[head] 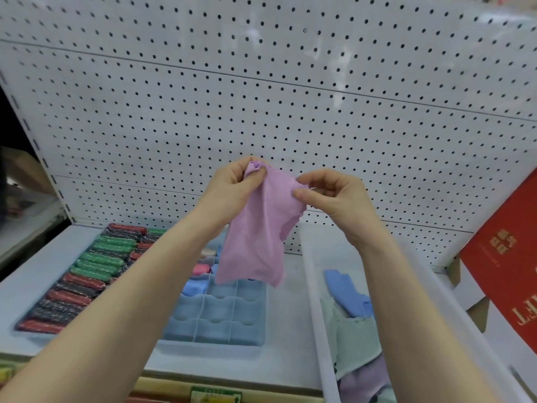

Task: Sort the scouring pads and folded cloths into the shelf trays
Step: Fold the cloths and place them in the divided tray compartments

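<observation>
Both my hands hold a pink cloth (255, 228) up in front of the pegboard (261, 97), above the shelf.

On the shelf's left lie rows of red, green and dark scouring pads (87, 274); beside them sits a blue divided tray (220, 312) with a blue cloth and a pink one in its far cells. My left hand (232, 187) pinches the cloth's top corner, my right hand (334, 196) pinches its edge, and it hangs over the tray. At right, a white bin (315, 301) holds loose blue, green and purple cloths, beside a red box (505, 266).

pink cloth (255, 228), blue divided tray (220, 315), red box (505, 257)
</observation>
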Demonstrator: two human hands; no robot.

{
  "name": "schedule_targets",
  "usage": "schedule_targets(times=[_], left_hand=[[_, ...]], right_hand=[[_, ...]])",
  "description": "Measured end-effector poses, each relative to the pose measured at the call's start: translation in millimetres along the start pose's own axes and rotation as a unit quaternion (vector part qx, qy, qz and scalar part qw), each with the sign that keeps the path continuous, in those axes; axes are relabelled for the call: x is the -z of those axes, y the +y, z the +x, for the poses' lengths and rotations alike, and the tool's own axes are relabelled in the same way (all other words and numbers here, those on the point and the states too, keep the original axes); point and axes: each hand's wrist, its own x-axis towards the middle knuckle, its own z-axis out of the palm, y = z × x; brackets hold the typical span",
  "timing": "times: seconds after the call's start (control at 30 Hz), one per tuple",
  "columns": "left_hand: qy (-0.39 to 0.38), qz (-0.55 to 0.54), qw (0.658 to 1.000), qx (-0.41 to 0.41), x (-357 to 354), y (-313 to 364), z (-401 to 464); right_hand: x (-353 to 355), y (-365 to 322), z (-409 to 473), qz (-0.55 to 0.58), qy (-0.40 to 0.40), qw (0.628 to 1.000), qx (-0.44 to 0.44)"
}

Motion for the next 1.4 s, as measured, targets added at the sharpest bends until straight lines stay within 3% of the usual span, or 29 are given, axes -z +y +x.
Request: schedule_targets(times=[0.4, 0.57, 0.73, 0.87, 1.07, 1.2, 1.33, 1.4], left_hand=[[0.026, 0.051, 0.998, -0.014, 11, -6, -9], [0.04, 0.164, 0.985, -0.023, 17, -13, -9], [0.037, 0.13, 0.991, -0.018, 18, -11, -11], [0.017, 0.08, 0.996, -0.027, 19, -6, -12], [-0.005, 0.136, 0.991, 0.007, 24, -15, -12], [0.016, 0.037, 0.999, 0.011, 25, -20, -12], [-0.032, -0.155, 0.986, 0.044, 35, -19, -11], [-0.003, -0.146, 0.987, 0.065, 35, -21, -6]], right_hand=[[-5, -6, -3, 0.012, -0.01, 1.0, -0.017], [-1, -7, -1, -0.032, -0.004, 0.999, -0.012], [0, -13, -1, -0.053, -0.019, 0.998, -0.023], [-6, -14, -2, -0.167, -0.069, 0.982, -0.052], [-11, -14, -2, -0.109, -0.032, 0.993, -0.034], [-5, -14, -1, -0.071, -0.044, 0.996, -0.03], [6, -21, -3, 0.067, -0.085, 0.993, -0.035], [4, -19, 2, 0.067, -0.07, 0.994, -0.05]])
